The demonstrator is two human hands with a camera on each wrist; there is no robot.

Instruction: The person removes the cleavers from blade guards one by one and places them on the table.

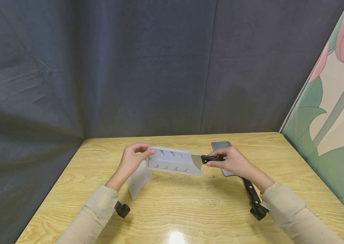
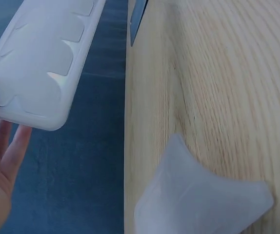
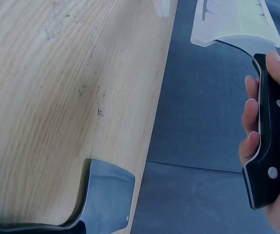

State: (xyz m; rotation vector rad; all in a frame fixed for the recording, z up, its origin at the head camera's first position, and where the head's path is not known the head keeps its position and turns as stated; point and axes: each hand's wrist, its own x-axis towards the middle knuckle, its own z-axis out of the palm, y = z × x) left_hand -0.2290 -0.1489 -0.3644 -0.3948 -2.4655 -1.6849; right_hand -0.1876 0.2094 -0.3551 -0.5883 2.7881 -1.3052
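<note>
1. Beige sleeves (image 1: 288, 205) are nearest, above a wooden table (image 1: 184, 203).
2. Left hand (image 1: 133, 158) pinches a white sheath (image 1: 170, 161).
3. Right hand (image 1: 234, 161) grips the knife (image 3: 274, 131), its blade inside that sheath, midair.

Dark curtain (image 1: 147, 67) behind a wooden table (image 1: 172, 206) (pink-tulip panel (image 1: 337, 135) at right).

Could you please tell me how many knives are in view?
2: one knife in the right hand, its blade mostly in the sheath that the left hand pinches; another knife on the table, partly hidden in the head view.
</note>
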